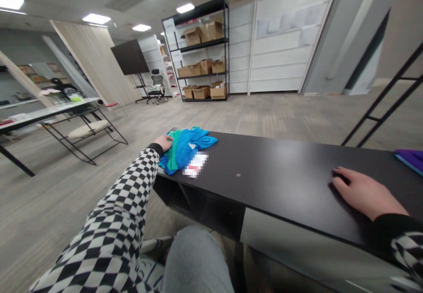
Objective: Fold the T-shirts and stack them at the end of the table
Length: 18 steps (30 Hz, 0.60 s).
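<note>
A black bench [274,169] carries a heap of blue and green cloth [185,150] near its left end, a blurred white-and-red tag [195,165] just beside it, and a purple item [410,160] at its right end.

Soft blue cloth [187,150], glossy black tabletop [274,174]

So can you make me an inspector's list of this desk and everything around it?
surface: black tabletop, with one small round spot on it
job's things: crumpled blue cloth lying over green cloth
clutter: blurred white-and-red item beside the cloth; purple item at the far right end
grippers: left hand resting on the cloth; right hand resting on the tabletop
cables: nothing seen
surroundings: metal shelves holding cardboard boxes, an office chair, a screen on a stand, another table to the left
</note>
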{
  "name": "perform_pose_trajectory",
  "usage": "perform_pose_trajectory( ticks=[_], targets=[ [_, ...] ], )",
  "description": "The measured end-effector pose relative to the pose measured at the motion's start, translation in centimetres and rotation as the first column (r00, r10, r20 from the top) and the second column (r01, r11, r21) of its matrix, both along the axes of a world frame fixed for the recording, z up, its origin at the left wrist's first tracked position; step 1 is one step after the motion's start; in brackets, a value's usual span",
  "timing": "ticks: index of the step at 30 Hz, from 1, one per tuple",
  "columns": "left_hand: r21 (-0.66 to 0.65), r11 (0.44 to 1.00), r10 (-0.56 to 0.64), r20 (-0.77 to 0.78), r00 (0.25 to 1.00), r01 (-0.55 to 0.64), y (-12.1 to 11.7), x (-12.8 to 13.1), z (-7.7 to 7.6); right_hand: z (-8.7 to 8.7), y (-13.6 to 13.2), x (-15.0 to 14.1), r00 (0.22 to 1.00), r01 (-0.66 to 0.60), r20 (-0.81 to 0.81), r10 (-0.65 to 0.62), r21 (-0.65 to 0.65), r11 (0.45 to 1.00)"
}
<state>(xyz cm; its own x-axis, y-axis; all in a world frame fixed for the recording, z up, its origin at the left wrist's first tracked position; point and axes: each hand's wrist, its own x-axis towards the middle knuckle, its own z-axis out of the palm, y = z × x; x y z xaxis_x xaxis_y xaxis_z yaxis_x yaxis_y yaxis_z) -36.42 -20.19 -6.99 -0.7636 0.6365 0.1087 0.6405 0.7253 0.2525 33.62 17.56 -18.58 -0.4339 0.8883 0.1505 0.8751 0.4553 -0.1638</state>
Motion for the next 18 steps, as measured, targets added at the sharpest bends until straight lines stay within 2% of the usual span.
perform_pose_trajectory(
  ticks=[4,7,10,14,15,18],
  targets=[
    [-0.033,0.999,0.021,0.023,1.0,-0.021,1.1,0.1,-0.6,0.2,-0.3,-0.1,1.0,0.009,-0.012,-0.009,0.009,1.0],
    [-0.015,0.999,0.046,-0.023,0.999,-0.047,2.1,0.0,1.2,0.5,-0.7,-0.3,1.0,0.017,0.003,-0.018,0.008,1.0],
    [0.043,0.998,0.058,-0.102,0.993,-0.054,3.2,-0.2,5.6,0.9,-1.2,-0.5,0.999,0.017,0.029,-0.017,-0.005,1.0],
    [0.167,0.985,0.069,-0.225,0.972,-0.032,4.0,-0.5,13.6,1.4,-1.7,-0.8,0.999,0.013,0.046,-0.012,-0.016,1.0],
    [0.233,0.972,0.077,-0.256,0.964,-0.015,4.1,-0.5,15.6,1.6,-1.9,-0.9,0.999,0.014,0.05,-0.013,-0.021,1.0],
    [0.449,0.888,0.064,-0.329,0.942,0.096,4.1,-0.7,21.3,2.3,-2.4,-1.2,0.998,0.016,0.068,-0.013,-0.039,0.999]
  ],
)
